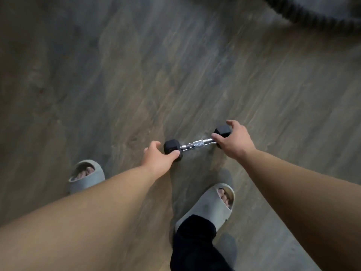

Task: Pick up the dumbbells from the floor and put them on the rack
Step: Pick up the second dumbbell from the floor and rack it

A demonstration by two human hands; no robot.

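A small dumbbell (197, 144) with black hex heads and a chrome knurled handle is held between both hands above the wooden floor. My left hand (159, 158) grips the near left head, thumb over its top. My right hand (233, 140) grips the far right head, fingers spread around it. The handle between the hands is bare. No rack is in view.
My two feet in grey slides stand below the dumbbell, the left foot (86, 176) and the right foot (213, 206) with a black trouser leg. A thick black rope (312, 14) curves across the floor at the top right. The wood-plank floor (136, 75) stretches ahead.
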